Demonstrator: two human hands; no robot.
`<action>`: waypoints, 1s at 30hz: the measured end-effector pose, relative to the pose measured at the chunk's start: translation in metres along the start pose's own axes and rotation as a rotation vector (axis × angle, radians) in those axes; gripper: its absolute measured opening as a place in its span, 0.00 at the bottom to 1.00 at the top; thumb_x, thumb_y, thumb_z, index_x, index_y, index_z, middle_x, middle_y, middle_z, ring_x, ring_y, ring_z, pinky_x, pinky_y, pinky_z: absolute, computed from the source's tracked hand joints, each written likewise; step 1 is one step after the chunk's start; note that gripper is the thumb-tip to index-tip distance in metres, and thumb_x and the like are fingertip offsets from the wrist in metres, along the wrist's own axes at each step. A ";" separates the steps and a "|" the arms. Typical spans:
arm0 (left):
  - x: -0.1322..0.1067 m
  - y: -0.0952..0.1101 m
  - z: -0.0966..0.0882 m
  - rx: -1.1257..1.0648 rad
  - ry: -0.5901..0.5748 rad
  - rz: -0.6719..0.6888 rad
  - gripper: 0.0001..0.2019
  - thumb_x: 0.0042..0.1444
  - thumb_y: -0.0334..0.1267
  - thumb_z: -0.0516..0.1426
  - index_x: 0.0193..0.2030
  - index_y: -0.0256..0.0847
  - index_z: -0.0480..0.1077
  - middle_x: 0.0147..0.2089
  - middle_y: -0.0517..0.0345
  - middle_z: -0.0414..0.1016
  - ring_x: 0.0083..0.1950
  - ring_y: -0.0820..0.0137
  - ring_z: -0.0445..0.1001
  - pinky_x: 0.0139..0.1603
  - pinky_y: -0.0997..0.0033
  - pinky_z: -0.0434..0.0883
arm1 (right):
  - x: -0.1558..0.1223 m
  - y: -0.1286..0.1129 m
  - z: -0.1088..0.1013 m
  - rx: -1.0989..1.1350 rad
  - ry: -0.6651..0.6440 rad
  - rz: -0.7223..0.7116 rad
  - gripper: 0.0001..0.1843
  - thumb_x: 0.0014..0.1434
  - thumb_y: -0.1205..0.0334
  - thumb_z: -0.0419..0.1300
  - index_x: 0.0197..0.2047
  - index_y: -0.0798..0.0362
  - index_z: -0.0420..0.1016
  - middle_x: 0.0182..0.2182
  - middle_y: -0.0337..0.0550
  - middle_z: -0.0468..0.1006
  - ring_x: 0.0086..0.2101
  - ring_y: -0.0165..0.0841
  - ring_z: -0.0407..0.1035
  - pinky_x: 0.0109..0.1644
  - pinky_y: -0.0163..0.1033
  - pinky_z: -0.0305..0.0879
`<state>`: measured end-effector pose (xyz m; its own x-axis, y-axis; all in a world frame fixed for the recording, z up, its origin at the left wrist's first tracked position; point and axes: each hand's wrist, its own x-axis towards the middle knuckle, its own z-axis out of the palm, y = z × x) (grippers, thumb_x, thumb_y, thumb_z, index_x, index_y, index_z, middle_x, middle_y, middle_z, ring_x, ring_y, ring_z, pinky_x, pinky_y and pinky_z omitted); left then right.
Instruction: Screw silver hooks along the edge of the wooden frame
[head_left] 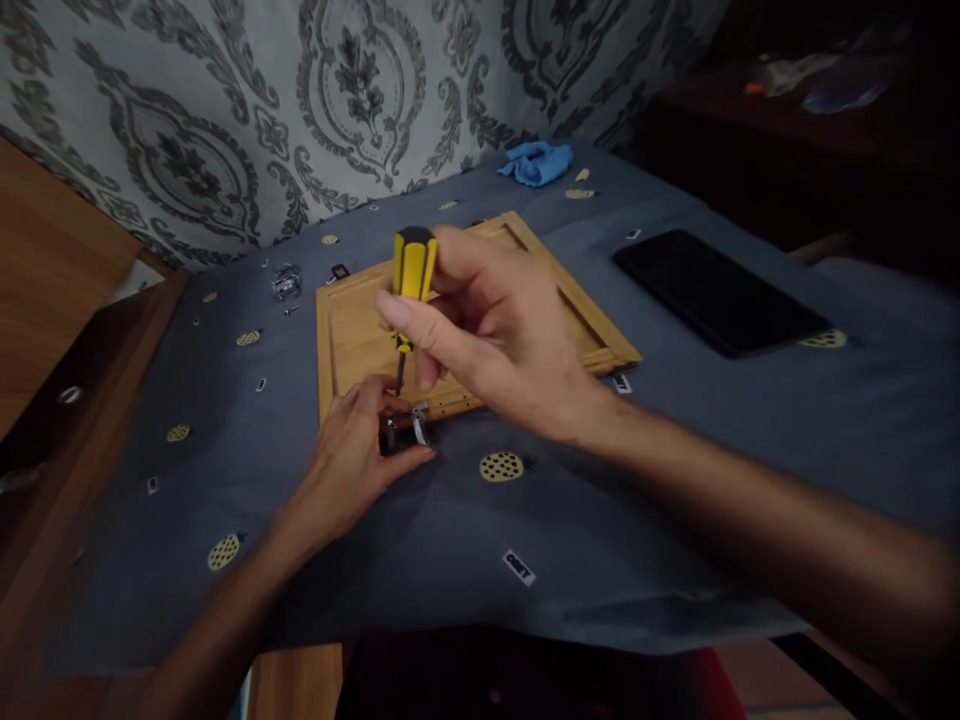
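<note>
While upright, ribbed yellow screwdriver (414, 266) in right hand (501, 338), over metal hinge (417, 426).

text: none legible | cloth tags (519, 567): too blurred

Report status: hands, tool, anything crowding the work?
Right hand gripping screwdriver upright, tip down at metal bracket. Left hand pinching it at near edge of wooden panel. Phone off right, apart.
</note>
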<state>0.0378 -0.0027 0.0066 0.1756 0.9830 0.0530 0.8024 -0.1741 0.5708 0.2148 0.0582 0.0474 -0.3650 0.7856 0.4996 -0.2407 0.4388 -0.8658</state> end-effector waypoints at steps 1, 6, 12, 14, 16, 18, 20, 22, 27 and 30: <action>0.000 0.001 -0.001 0.012 -0.002 -0.003 0.25 0.52 0.37 0.70 0.52 0.45 0.64 0.48 0.55 0.81 0.52 0.54 0.79 0.54 0.48 0.73 | -0.003 0.000 -0.002 -0.016 0.020 0.008 0.17 0.66 0.53 0.64 0.33 0.50 0.63 0.29 0.31 0.67 0.21 0.22 0.64 0.22 0.31 0.64; 0.001 0.000 -0.003 0.040 -0.025 0.022 0.26 0.53 0.38 0.70 0.55 0.45 0.64 0.50 0.55 0.80 0.54 0.55 0.78 0.56 0.50 0.72 | -0.014 0.018 -0.010 -0.008 0.053 0.062 0.19 0.64 0.50 0.66 0.32 0.50 0.63 0.24 0.30 0.66 0.19 0.22 0.66 0.20 0.30 0.63; 0.003 -0.003 -0.001 0.034 -0.030 0.010 0.29 0.50 0.38 0.73 0.54 0.46 0.64 0.48 0.57 0.81 0.54 0.54 0.77 0.56 0.50 0.70 | -0.016 0.027 -0.012 0.030 0.020 0.068 0.17 0.65 0.51 0.66 0.33 0.52 0.66 0.24 0.29 0.66 0.19 0.22 0.66 0.20 0.30 0.61; 0.003 -0.003 0.000 0.037 -0.017 0.009 0.29 0.49 0.37 0.73 0.53 0.46 0.64 0.48 0.57 0.81 0.54 0.54 0.77 0.55 0.50 0.71 | -0.017 0.025 -0.011 0.034 0.024 0.083 0.17 0.65 0.51 0.65 0.33 0.52 0.66 0.24 0.30 0.67 0.20 0.22 0.67 0.21 0.30 0.62; 0.002 -0.004 0.001 0.038 -0.006 0.014 0.29 0.49 0.37 0.73 0.53 0.45 0.64 0.48 0.56 0.80 0.54 0.54 0.77 0.54 0.51 0.72 | -0.018 0.022 -0.010 0.037 0.032 0.102 0.17 0.65 0.51 0.66 0.33 0.52 0.66 0.25 0.30 0.67 0.20 0.22 0.67 0.21 0.29 0.63; 0.002 -0.004 0.001 0.031 0.003 0.017 0.29 0.49 0.37 0.73 0.54 0.45 0.64 0.48 0.56 0.80 0.53 0.54 0.78 0.54 0.51 0.72 | -0.019 0.021 -0.009 0.034 0.039 0.116 0.17 0.64 0.51 0.66 0.34 0.52 0.66 0.26 0.31 0.68 0.20 0.22 0.67 0.21 0.30 0.64; 0.002 -0.004 0.001 0.017 -0.001 0.012 0.29 0.49 0.38 0.72 0.54 0.46 0.64 0.48 0.56 0.80 0.53 0.54 0.78 0.54 0.50 0.72 | -0.020 0.022 -0.009 0.032 0.038 0.117 0.16 0.64 0.52 0.67 0.34 0.52 0.67 0.26 0.31 0.68 0.20 0.22 0.67 0.21 0.30 0.64; 0.002 -0.004 0.000 0.005 -0.012 0.003 0.28 0.50 0.38 0.72 0.54 0.46 0.64 0.49 0.55 0.80 0.53 0.53 0.78 0.55 0.49 0.72 | -0.020 0.023 -0.008 0.037 0.033 0.110 0.15 0.64 0.53 0.67 0.34 0.52 0.67 0.26 0.31 0.68 0.20 0.22 0.67 0.21 0.30 0.64; 0.002 -0.003 -0.001 -0.005 -0.018 -0.016 0.28 0.50 0.37 0.72 0.54 0.45 0.65 0.49 0.55 0.80 0.54 0.54 0.78 0.55 0.49 0.72 | -0.019 0.027 -0.009 0.020 0.026 0.108 0.17 0.64 0.52 0.67 0.33 0.51 0.66 0.25 0.30 0.67 0.20 0.23 0.67 0.21 0.31 0.62; 0.002 -0.004 0.000 -0.007 -0.028 -0.010 0.27 0.51 0.38 0.71 0.54 0.45 0.65 0.49 0.55 0.80 0.53 0.54 0.78 0.55 0.48 0.71 | -0.019 0.028 -0.008 0.021 0.005 0.117 0.18 0.64 0.51 0.67 0.32 0.51 0.64 0.23 0.29 0.66 0.19 0.24 0.67 0.21 0.31 0.62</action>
<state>0.0346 -0.0004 0.0048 0.1829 0.9828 0.0245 0.8003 -0.1633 0.5769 0.2224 0.0598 0.0135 -0.3874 0.8330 0.3951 -0.2158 0.3347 -0.9173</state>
